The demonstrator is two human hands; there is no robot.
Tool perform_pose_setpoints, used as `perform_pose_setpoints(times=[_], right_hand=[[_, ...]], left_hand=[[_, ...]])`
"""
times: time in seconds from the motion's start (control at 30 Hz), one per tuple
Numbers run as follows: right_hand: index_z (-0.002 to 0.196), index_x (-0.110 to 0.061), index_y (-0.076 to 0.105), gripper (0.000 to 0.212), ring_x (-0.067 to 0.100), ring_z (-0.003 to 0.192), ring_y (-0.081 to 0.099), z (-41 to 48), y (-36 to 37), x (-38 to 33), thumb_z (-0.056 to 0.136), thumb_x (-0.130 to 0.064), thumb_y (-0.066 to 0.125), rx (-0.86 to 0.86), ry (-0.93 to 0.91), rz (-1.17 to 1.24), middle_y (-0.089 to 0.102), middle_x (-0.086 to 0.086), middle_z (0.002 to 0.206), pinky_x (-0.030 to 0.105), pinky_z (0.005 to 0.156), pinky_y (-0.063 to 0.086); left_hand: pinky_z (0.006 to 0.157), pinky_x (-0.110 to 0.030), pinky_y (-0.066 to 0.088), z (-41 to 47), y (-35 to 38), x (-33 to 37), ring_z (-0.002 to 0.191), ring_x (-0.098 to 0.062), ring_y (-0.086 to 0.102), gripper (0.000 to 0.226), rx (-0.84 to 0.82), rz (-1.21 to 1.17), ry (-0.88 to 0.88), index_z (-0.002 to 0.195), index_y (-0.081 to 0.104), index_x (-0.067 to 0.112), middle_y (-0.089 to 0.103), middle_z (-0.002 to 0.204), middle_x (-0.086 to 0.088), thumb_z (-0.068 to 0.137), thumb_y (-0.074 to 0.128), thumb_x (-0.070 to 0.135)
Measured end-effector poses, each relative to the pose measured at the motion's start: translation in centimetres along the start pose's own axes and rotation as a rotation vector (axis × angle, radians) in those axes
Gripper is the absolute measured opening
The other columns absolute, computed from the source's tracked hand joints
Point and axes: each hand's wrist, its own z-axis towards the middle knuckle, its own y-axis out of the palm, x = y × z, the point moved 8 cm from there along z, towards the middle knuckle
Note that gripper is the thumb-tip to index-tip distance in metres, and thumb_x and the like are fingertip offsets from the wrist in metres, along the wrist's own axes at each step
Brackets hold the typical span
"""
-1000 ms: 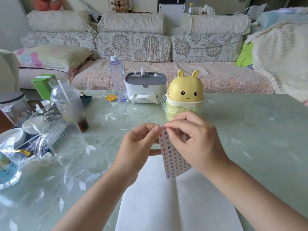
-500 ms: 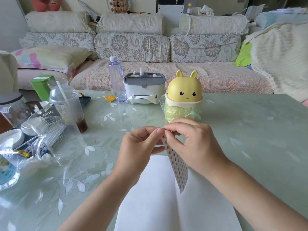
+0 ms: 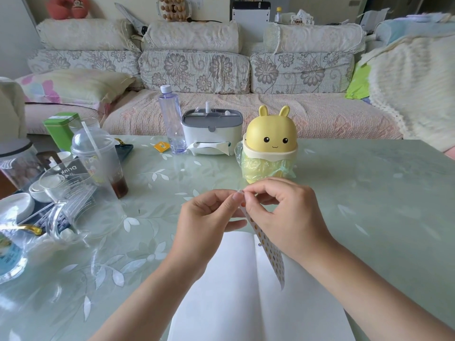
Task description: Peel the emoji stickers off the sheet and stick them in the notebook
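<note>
Right above the open notebook (image 3: pixel 221 286), the left hand (image 3: pixel 209 217) and right hand (image 3: pixel 285 217) both pinch the top of the sheet (image 3: pixel 270 253), which dangles below the grip. Pages look blank, so basically the whole job's left.

Both bare forearms rise from the bottom edge of the frame, the left forearm (image 3: pixel 147 286) from lower left and the right forearm (image 3: pixel 369 279) from lower right, and they converge near the centre. The left hand (image 3: pixel 209 217) is turned thumb-up, its thumb and forefinger pinching the top of the sticker sheet (image 3: pixel 270 254), the other fingers curled beneath. The right hand (image 3: pixel 283 217) arches over from the other side, knuckles up, its fingertips (image 3: pixel 246 193) nipping the same top edge, touching the left hand's.
</note>
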Motion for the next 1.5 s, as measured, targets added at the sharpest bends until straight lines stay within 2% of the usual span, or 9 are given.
perform_pose_setpoints(times=[0.23, 0.43, 0.63, 0.77, 0.97, 1.07, 1.23, 1.33, 1.5], right_hand=[[0.083, -0.023, 0.079, 0.006, 0.009, 0.07, 0.07, -0.1, 0.2, 1.3, 0.088, -0.02, 0.076, -0.09, 0.219, 0.138, 0.074, -0.014, 0.074, 0.03, 0.069, 0.056], [0.083, -0.015, 0.071, 0.005, 0.009, 0.075, 0.065, 0.3, 0.1, -0.7, 0.088, -0.012, 0.071, -0.036, -0.038, -0.048, 0.067, -0.007, 0.082, 0.031, 0.069, 0.055], [0.086, -0.009, 0.071, 0.003, 0.015, 0.077, 0.064, -0.3, 0.4, -1.3, 0.088, -0.006, 0.071, -0.016, -0.206, -0.173, 0.066, -0.001, 0.09, 0.028, 0.068, 0.052], [0.081, -0.01, 0.071, 0.006, 0.012, 0.078, 0.065, -0.4, 0.7, -0.4, 0.085, -0.007, 0.071, -0.022, -0.094, -0.075, 0.066, -0.004, 0.084, 0.029, 0.07, 0.052], [0.077, -0.026, 0.071, 0.013, 0.0, 0.089, 0.068, -1.3, 1.8, 2.6, 0.088, -0.019, 0.071, -0.151, 0.396, 0.103, 0.074, -0.013, 0.084, 0.016, 0.078, 0.051], [0.079, -0.027, 0.073, 0.009, -0.003, 0.092, 0.066, -1.3, 1.7, 2.5, 0.086, -0.022, 0.073, -0.196, 0.382, 0.065, 0.072, -0.015, 0.086, 0.009, 0.078, 0.047], [0.077, -0.027, 0.075, 0.011, 0.003, 0.086, 0.065, -0.9, 1.2, 2.5, 0.088, -0.025, 0.072, -0.192, 0.321, -0.04, 0.07, -0.013, 0.085, 0.016, 0.071, 0.049], [0.073, -0.026, 0.071, 0.013, 0.002, 0.071, 0.059, -0.7, 1.1, 2.3, 0.086, -0.027, 0.07, -0.196, 0.327, -0.073, 0.065, -0.016, 0.074, 0.012, 0.062, 0.041], [0.072, -0.024, 0.066, 0.016, 0.003, 0.053, 0.051, -1.5, 2.2, 3.1, 0.088, -0.024, 0.066, -0.31, 0.446, -0.011, 0.062, -0.013, 0.061, 0.013, 0.054, 0.04]], left_hand=[[0.078, -0.041, 0.063, 0.2, -0.2, -0.2, 0.08, -0.018, 0.071, 0.014, -0.004, -0.008, -0.024, 0.089, 0.075, 0.003, 0.075, 0.085, -0.012, 0.091, 0.068, 0.014], [0.075, -0.032, 0.062, -0.2, 0.1, 0.6, 0.086, -0.018, 0.074, 0.01, 0.01, 0.006, 0.047, 0.089, 0.071, 0.002, 0.076, 0.089, -0.014, 0.095, 0.065, 0.007], [0.08, -0.042, 0.062, -0.1, 0.2, -0.2, 0.09, -0.024, 0.073, 0.02, 0.006, -0.023, -0.043, 0.089, 0.073, 0.001, 0.075, 0.089, -0.017, 0.098, 0.061, 0.015], [0.08, -0.043, 0.063, -0.2, 0.1, -0.8, 0.09, -0.023, 0.073, 0.02, 0.018, -0.006, -0.065, 0.089, 0.07, -0.001, 0.074, 0.087, -0.014, 0.099, 0.058, 0.011], [0.075, -0.035, 0.063, -0.8, 0.2, -1.4, 0.092, -0.018, 0.075, 0.017, 0.04, -0.011, -0.07, 0.089, 0.069, 0.0, 0.075, 0.09, -0.012, 0.1, 0.058, 0.01], [0.071, -0.029, 0.061, -0.8, 0.0, -1.5, 0.09, -0.016, 0.075, 0.017, 0.057, 0.005, -0.068, 0.087, 0.071, 0.002, 0.076, 0.087, -0.01, 0.098, 0.061, 0.01], [0.072, -0.027, 0.061, -0.8, 0.1, -1.4, 0.091, -0.014, 0.075, 0.015, 0.022, 0.06, -0.047, 0.091, 0.073, 0.003, 0.078, 0.085, -0.006, 0.097, 0.063, 0.011], [0.072, -0.027, 0.061, -0.9, 0.2, -1.5, 0.091, -0.015, 0.075, 0.014, 0.018, 0.076, -0.046, 0.091, 0.073, 0.002, 0.078, 0.086, -0.006, 0.097, 0.063, 0.01], [0.078, -0.044, 0.063, -1.1, 0.5, -2.1, 0.089, -0.026, 0.075, 0.016, 0.0, 0.058, -0.165, 0.086, 0.065, 0.003, 0.074, 0.082, -0.008, 0.097, 0.057, 0.009]])
